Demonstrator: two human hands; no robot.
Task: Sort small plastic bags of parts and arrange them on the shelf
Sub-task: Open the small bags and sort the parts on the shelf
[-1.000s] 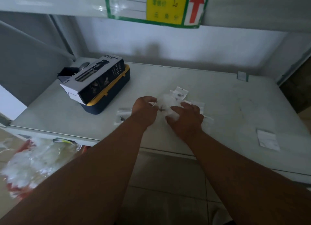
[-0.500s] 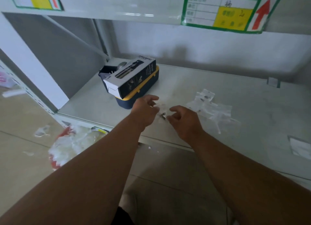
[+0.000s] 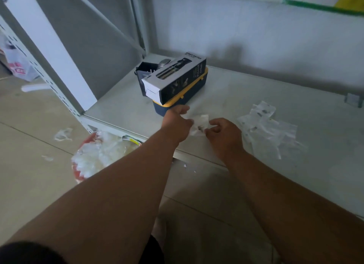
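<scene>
Between left hand (image 3: pixel 177 123) and right hand (image 3: pixel 222 133), pinched by both: small clear plastic bag of dark parts (image 3: pixel 200 125), above grey metal shelf (image 3: pixel 236 90). Right of right hand, loose unsorted heap of clear bags (image 3: pixel 266 125); sorting barely begun.

I see bare shelf (image 3: pixel 246 90) between the stacked boxes (image 3: pixel 175 82) at back left and the scattered bags (image 3: pixel 266 125) on the right.

left hand (image 3: pixel 177 123) + right hand (image 3: pixel 222 133) pinch small bag (image 3: pixel 200 123) | over shelf (image 3: pixel 226 90)
</scene>
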